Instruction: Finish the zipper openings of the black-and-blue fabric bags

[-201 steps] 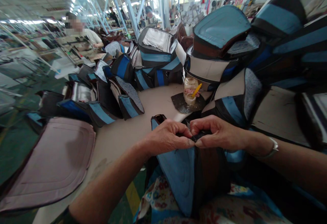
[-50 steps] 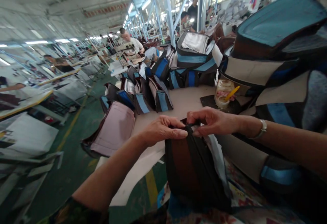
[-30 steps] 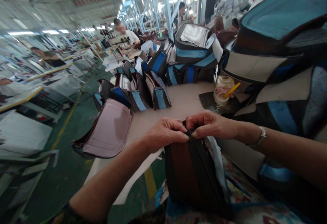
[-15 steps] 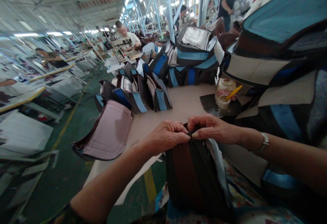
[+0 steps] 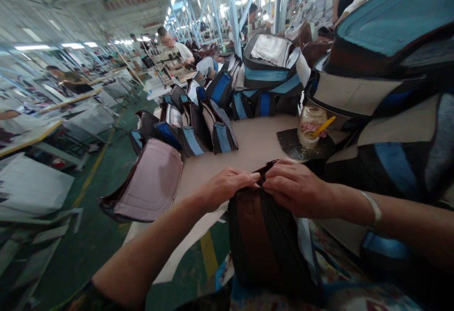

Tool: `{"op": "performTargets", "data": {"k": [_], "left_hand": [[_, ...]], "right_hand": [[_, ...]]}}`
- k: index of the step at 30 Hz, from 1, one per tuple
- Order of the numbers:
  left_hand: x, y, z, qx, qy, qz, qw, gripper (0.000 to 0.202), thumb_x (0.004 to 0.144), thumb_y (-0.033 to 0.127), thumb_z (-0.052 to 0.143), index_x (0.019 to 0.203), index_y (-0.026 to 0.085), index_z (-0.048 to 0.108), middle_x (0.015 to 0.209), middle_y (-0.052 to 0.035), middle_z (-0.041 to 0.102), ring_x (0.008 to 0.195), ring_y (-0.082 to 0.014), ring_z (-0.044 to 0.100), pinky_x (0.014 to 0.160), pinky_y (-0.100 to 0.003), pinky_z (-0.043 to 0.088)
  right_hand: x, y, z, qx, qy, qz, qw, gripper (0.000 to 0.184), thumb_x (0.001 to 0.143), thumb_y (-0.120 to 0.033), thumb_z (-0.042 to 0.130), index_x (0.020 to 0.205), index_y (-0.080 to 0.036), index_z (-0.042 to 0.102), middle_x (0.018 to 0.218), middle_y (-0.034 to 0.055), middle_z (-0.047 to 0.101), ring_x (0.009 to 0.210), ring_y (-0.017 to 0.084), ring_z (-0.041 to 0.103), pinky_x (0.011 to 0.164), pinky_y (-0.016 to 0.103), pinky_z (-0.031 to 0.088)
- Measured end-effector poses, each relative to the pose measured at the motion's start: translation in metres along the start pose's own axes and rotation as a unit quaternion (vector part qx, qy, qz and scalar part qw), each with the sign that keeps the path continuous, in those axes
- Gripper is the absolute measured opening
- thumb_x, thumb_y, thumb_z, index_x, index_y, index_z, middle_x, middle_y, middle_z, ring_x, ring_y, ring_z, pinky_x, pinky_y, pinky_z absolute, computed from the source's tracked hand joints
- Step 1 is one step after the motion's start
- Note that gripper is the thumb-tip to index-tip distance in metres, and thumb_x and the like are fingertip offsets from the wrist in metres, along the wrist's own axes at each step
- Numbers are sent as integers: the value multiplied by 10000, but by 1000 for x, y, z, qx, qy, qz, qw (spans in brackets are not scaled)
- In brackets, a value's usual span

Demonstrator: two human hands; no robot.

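A brown and black bag (image 5: 262, 244) stands on my lap against the near edge of the beige table (image 5: 248, 152). My left hand (image 5: 225, 188) grips the bag's top edge from the left, fingers curled over it. From the right, my right hand (image 5: 296, 190) closes on the same top edge, knuckles up, fingertips hidden in the fabric. The two hands almost touch. A silver bracelet sits on my right wrist.
A jar with a yellow stick (image 5: 309, 130) stands on a dark pad beyond my hands. Blue and black bags (image 5: 198, 126) crowd the table's far left; a tall stack (image 5: 383, 65) rises at right. A pink-lined panel (image 5: 149, 183) overhangs the left edge. Other people work at distant tables.
Since half a second ago my right hand has rolled knuckles-up and pushed down onto the bag's top edge. My left hand's fingers have slid forward over that edge. The bag stays put.
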State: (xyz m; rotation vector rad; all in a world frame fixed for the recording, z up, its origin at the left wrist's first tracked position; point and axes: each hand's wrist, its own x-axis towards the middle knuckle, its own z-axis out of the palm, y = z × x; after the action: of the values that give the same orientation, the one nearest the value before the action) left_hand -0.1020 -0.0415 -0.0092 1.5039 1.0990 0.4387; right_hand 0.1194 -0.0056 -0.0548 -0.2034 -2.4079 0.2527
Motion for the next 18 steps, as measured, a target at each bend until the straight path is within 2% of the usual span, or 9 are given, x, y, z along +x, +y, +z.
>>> {"op": "performTargets", "data": {"k": [3, 5, 6, 8, 10, 12, 15, 16, 18], "left_hand": [[-1, -2, 4, -13, -39, -27, 999, 403, 863, 473, 598, 647, 133, 565, 662, 33, 420, 613, -99, 348, 550, -244, 273], [-2, -3, 6, 12, -42, -17, 999, 362, 862, 436, 617, 678, 124, 610, 691, 20, 465, 643, -104, 400, 575, -244, 307], [-4, -3, 6, 26, -37, -5, 999, 330, 874, 410, 608, 719, 121, 645, 713, 11, 498, 668, -109, 434, 597, -244, 327], [-5, -2, 7, 56, -25, 27, 998, 270, 891, 353, 595, 786, 123, 689, 752, 3, 543, 702, -110, 476, 634, -243, 351], [-6, 1, 8, 83, -15, 58, 995, 232, 900, 308, 588, 805, 129, 701, 765, 7, 558, 711, -102, 492, 655, -237, 360], [-6, 4, 10, 100, -6, 75, 992, 228, 905, 287, 580, 786, 129, 694, 765, 8, 563, 722, -101, 507, 664, -231, 368], [-6, 8, 13, 122, 14, 77, 989, 255, 908, 305, 579, 758, 127, 684, 741, 9, 551, 706, -103, 508, 639, -229, 366], [-7, 8, 13, 130, 20, 76, 988, 265, 905, 320, 585, 754, 126, 683, 735, 9, 547, 697, -103, 505, 630, -230, 364], [-8, 7, 10, 133, 17, 65, 989, 294, 892, 373, 608, 755, 125, 685, 735, 6, 548, 689, -108, 504, 622, -232, 366]], "right_hand": [[-8, -3, -3, -49, -24, -80, 995, 158, 872, -116, 503, 978, -116, 619, 885, 104, 639, 766, 188, 541, 801, 397, 443], [-13, -6, -6, -2, -29, -82, 996, 215, 873, -128, 499, 1044, -98, 626, 958, 131, 642, 842, 211, 563, 850, 418, 448], [-15, -7, -8, 50, -22, -58, 997, 224, 885, -136, 496, 1062, -99, 628, 1004, 140, 637, 895, 218, 574, 865, 408, 453], [-16, -7, -11, 187, 2, 49, 981, 203, 935, -165, 471, 1045, -119, 635, 1039, 132, 630, 958, 206, 587, 859, 357, 469], [-13, -3, -13, 310, 13, 184, 933, 238, 1001, -235, 404, 1049, -134, 615, 1008, 107, 630, 939, 178, 600, 821, 311, 481], [-6, 3, -15, 352, -26, 253, 901, 300, 1032, -323, 359, 1047, -133, 590, 955, 84, 621, 880, 161, 593, 790, 294, 474], [5, 10, -16, 339, -139, 199, 909, 338, 1011, -393, 423, 839, -136, 558, 828, 29, 541, 749, 120, 509, 705, 253, 414], [7, 11, -16, 337, -159, 173, 912, 357, 1002, -391, 449, 758, -141, 520, 784, 10, 495, 708, 106, 465, 673, 242, 386], [7, 11, -16, 349, -151, 150, 913, 390, 998, -376, 465, 682, -149, 449, 740, -11, 423, 662, 90, 400, 624, 232, 337]]}}
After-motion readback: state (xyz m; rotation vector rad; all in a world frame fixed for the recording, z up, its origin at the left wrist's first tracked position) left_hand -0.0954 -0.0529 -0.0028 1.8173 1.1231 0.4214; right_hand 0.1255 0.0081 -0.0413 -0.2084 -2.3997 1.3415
